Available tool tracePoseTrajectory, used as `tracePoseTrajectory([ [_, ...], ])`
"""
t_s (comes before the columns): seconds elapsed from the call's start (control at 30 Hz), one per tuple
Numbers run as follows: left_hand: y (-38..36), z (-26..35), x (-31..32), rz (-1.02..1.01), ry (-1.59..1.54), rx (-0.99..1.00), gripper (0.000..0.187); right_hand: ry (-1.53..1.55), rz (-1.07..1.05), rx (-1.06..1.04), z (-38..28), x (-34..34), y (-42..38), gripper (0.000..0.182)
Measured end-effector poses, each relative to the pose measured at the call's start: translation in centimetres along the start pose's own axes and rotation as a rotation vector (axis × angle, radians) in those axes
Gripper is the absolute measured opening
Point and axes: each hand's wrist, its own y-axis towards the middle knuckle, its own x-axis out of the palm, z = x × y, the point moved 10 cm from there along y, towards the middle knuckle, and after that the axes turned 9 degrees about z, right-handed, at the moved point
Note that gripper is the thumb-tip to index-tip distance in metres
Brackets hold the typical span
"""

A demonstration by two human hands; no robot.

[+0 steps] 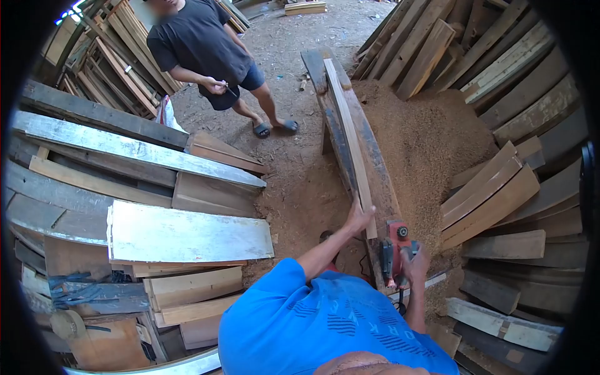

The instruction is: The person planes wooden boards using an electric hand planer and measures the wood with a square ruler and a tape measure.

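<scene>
Pinning 1 long, straight wood strip (350, 137) w/ L hand (360, 219) part-curled, gripping 1 red elec. planer (393, 253) w/ R hand (414, 264) closed, at 1 scuffed timber bench (376, 162).

From the worker's spot, the bench (376, 169) ran towards twelve o'clock, bearing a wooden strip (351, 137); the planer (394, 253) sat right of its near end, sawdust (431, 144) at one, boards (187, 231) at ten.
</scene>
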Motion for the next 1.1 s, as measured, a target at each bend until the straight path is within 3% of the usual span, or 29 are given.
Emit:
tracePoseTrajectory([
  [0.03,-1.4,-0.2,0.1,-0.047,0.021,0.046,0.096,-0.089,0.051,-0.019,-2.0,-1.1,1.5,0.054],
  [0.1,-3.5,-2.1,0.4,-0.103,0.061,-0.004,0.095,0.008,0.114,-0.093,-8.1,-1.4,4.8,0.044],
  [0.17,-4.2,-3.7,0.6,-0.167,0.084,-0.083,0.092,0.252,-0.112,-0.058,-14.7,0.7,7.0,0.041],
  [0.23,-3.8,-3.6,0.6,-0.251,0.097,-0.182,0.088,0.219,-0.197,-0.231,-19.3,3.7,7.8,0.039],
  [0.27,-3.7,-1.6,0.1,-0.245,0.036,-0.131,0.073,0.271,-0.262,-0.257,-21.1,5.5,7.9,0.039],
  [0.37,-2.7,-3.4,1.4,-0.383,0.212,-0.002,0.056,0.467,-0.463,-0.320,-26.9,10.3,6.6,0.041],
  [0.4,-3.2,-2.9,0.5,-0.319,0.177,-0.030,0.052,0.559,-0.525,-0.341,-29.5,11.6,6.1,0.044],
  [0.47,-4.1,0.3,0.1,-0.438,0.262,-0.119,0.054,0.742,-0.733,-0.164,-35.2,13.0,4.8,0.049],
  [0.53,-4.8,-0.3,0.0,-0.491,0.151,-0.220,0.061,0.736,-0.648,-0.254,-39.7,15.1,5.6,0.054],
  [0.6,-5.7,-4.6,0.8,-0.468,-0.156,-0.335,0.074,0.695,-0.533,-0.326,-43.7,17.1,7.0,0.055],
  [0.67,-6.3,-2.5,-0.2,-0.474,-0.276,-0.345,0.085,0.668,-0.683,-0.271,-47.0,19.2,7.3,0.055],
  [0.77,-6.0,5.3,-0.9,-0.475,-0.216,-0.414,0.095,0.631,-0.814,-0.026,-47.4,18.2,5.5,0.040],
  [0.83,-5.2,3.6,-1.0,-0.401,0.006,-0.325,0.097,0.511,-0.558,-0.278,-45.8,21.3,6.9,0.037],
  [0.9,-3.9,-3.5,-0.3,-0.276,0.304,-0.075,0.096,0.485,-0.507,-0.311,-44.6,19.8,6.6,0.036],
  [0.93,-4.1,-3.2,-0.7,-0.306,0.421,-0.214,0.095,0.472,-0.481,-0.325,-44.1,18.7,6.4,0.035],
  [1.03,-3.7,-4.6,-0.2,-0.342,0.278,-0.182,0.088,0.471,-0.495,-0.227,-40.6,16.6,6.1,0.033],
  [1.1,-3.7,-2.9,-0.1,-0.426,0.242,-0.165,0.088,0.605,-0.321,-0.268,-37.2,14.1,6.7,0.032],
])
